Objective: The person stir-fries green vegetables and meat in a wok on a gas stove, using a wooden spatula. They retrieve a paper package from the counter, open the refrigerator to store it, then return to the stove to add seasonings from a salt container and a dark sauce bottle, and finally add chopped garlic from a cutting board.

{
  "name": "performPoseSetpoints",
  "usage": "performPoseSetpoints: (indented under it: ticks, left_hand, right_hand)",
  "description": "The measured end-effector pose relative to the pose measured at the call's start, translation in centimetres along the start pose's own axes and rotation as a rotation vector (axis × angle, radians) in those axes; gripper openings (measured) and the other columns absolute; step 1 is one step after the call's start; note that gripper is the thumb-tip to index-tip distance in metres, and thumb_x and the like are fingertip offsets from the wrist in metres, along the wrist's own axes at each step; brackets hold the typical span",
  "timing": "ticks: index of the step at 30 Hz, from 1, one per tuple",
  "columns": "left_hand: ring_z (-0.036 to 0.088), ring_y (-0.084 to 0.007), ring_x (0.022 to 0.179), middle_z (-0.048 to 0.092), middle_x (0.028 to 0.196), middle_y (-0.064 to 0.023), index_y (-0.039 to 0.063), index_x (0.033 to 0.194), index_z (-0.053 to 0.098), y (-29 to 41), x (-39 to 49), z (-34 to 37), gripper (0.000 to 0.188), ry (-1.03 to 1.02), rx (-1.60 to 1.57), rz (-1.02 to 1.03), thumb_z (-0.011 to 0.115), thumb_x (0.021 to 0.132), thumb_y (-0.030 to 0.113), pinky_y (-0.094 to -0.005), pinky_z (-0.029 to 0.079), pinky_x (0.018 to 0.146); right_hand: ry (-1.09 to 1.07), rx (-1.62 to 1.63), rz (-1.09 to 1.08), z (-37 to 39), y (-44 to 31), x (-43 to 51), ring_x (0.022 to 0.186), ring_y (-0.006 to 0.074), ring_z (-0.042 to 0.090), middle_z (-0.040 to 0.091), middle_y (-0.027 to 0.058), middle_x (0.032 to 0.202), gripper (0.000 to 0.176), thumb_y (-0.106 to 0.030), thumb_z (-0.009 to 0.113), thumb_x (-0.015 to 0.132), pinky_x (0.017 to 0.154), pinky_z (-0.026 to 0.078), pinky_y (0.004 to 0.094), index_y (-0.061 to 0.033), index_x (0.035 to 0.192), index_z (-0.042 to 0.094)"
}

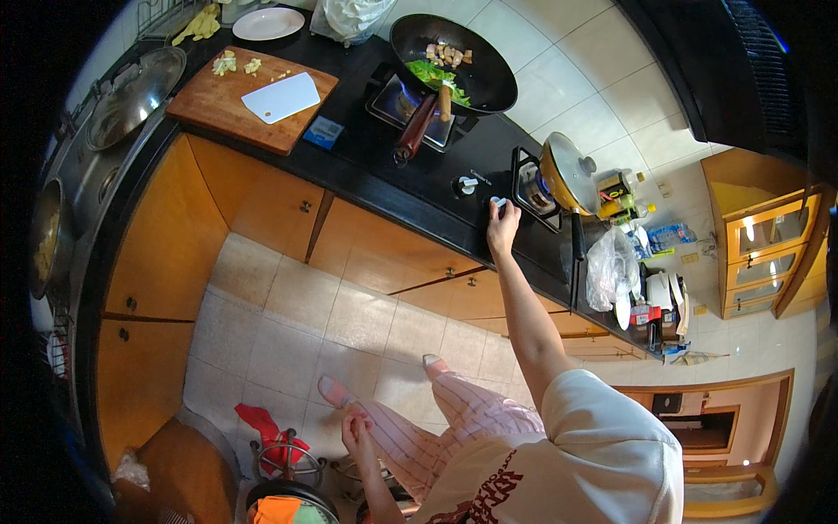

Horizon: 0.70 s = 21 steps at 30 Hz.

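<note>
My right hand (503, 226) reaches over the black counter, its fingers gripping a stove knob (498, 202). A second knob (467, 185) sits just left of it. Close beyond the hand, a yellow pan (555, 171) under a glass lid (573, 167) stands over a blue flame. On the other lit burner rests a black wok (488, 78) with green leaves (425, 71) and browned meat pieces (449, 55). A wooden-handled utensil (445, 103) leans in it beside the wok's handle (416, 129). My left hand (357, 427) hangs low by my leg, fingers curled, nothing visible in it.
A wooden cutting board (196, 98) holds chopped pieces and a white scraper (281, 98). Nearby are a white plate (268, 24) and a metal lid (136, 98). Bottles (615, 206) and a plastic bag (610, 268) stand right. A stool (291, 494) is behind left; a range hood (681, 65) hangs above.
</note>
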<state>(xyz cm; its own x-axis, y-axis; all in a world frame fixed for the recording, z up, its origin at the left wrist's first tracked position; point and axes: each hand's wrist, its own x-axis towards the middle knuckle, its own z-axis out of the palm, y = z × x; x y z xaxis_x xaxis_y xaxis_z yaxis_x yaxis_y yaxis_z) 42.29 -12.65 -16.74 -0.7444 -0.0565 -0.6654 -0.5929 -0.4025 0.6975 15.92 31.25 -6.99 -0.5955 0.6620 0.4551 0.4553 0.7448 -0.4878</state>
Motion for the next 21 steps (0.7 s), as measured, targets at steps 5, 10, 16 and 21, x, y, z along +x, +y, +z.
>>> performPoseSetpoints:
  ticks: [5, 10, 16, 21]
  left_hand:
    - [0.052, -0.0103, 0.072, 0.06, 0.089, -0.0037, 0.003, 0.1, 0.057, 0.2, -0.1, -0.2, 0.014, 0.003, 0.016, 0.019, 0.05, 0.092, 0.011, -0.0227, 0.045, 0.065]
    - [0.053, -0.0105, 0.074, 0.059, 0.089, -0.0037, 0.002, 0.1, 0.057, -0.8, 0.4, -1.4, 0.014, -0.04, 0.031, 0.043, 0.05, 0.092, 0.011, -0.0229, 0.044, 0.067]
    - [0.053, -0.0102, 0.076, 0.059, 0.092, -0.0033, 0.001, 0.102, 0.057, 1.0, 0.4, -2.1, 0.016, -0.06, 0.105, 0.019, 0.052, 0.091, 0.012, -0.0237, 0.045, 0.068]
    - [0.052, -0.0087, 0.076, 0.059, 0.092, -0.0027, 0.003, 0.106, 0.057, 5.8, 1.2, -2.9, 0.019, -0.136, 0.201, 0.059, 0.053, 0.091, 0.015, -0.0233, 0.044, 0.068]
  right_hand:
    - [0.023, -0.009, -0.003, 0.4, 0.1, -0.1, 0.093, 0.0332, 0.052, 0.05, 0.0206, 0.105, 0.044, -0.026, 0.06, 0.087, 0.083, 0.042, 0.0362, 0.0069, 0.115, 0.051]
    - [0.047, 0.0, -0.01, 0.5, 0.6, 0.0, 0.093, 0.0333, 0.052, 0.051, 0.0205, 0.104, 0.045, -0.027, 0.061, 0.086, 0.082, 0.042, 0.0368, 0.0075, 0.114, 0.052]
    - [0.038, 0.003, 0.13, -0.9, -1.2, -1.6, 0.079, 0.0249, 0.052, 0.045, 0.0184, 0.105, 0.061, -0.021, 0.067, 0.082, 0.074, 0.045, 0.0336, 0.0075, 0.127, 0.036]
    - [0.056, 0.113, 0.05, -3.8, -4.0, -4.6, 0.072, 0.0215, 0.052, 0.046, 0.0162, 0.101, 0.047, -0.016, 0.062, 0.084, 0.067, 0.047, 0.0319, 0.0033, 0.122, 0.043]
